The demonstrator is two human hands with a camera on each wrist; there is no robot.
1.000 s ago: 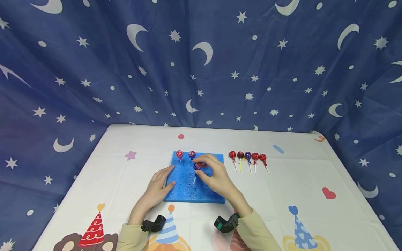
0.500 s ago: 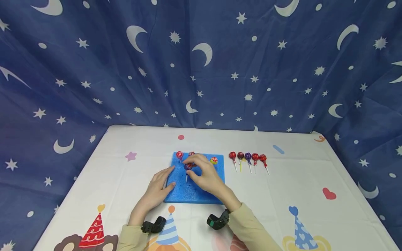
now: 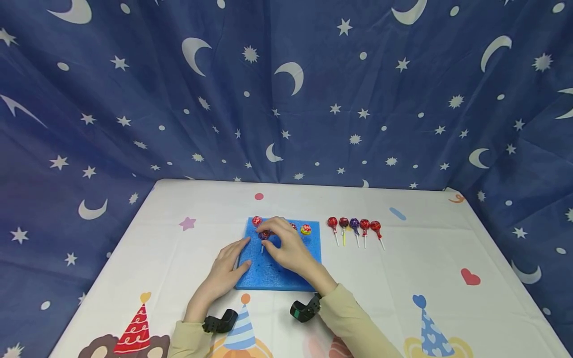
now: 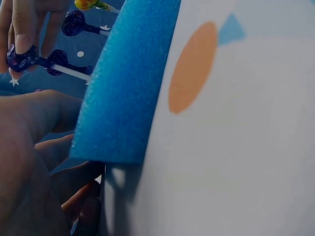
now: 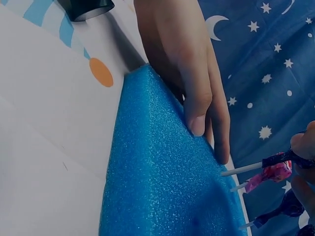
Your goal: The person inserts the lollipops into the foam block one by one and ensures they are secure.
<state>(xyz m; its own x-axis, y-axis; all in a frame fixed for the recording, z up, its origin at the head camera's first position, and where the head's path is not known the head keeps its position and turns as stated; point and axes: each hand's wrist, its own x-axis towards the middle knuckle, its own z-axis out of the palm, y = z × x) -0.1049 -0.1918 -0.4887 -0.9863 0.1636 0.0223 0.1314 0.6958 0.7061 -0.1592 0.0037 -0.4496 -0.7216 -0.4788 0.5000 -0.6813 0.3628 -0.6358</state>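
A blue foam block (image 3: pixel 277 281) lies on the table. My right hand (image 3: pixel 288 251) pinches a dark purple lollipop (image 3: pixel 263 236) by its wrapped head, stick pointing down over the block's left part. In the right wrist view the white stick (image 5: pixel 241 169) reaches close to the foam surface. Against the block's left edge rests my left hand (image 3: pixel 226 266), fingers extended and thumb on top. A pink lollipop (image 3: pixel 256 221) stands upright in the foam at the back left, and a yellow-and-red lollipop (image 3: pixel 306 229) at the back right. Others between them are partly hidden behind my right hand.
Right of the block, several lollipops lie in a row on the table, a red lollipop (image 3: pixel 332 222) at its left end. The white tablecloth (image 3: pixel 403 278) carries printed party hats and shapes. A dark blue curtain (image 3: pixel 322 154) with moons and stars hangs behind.
My right hand has moved left over the block with the purple lollipop, uncovering the yellow-and-red one at the back right. The left hand stays in place.
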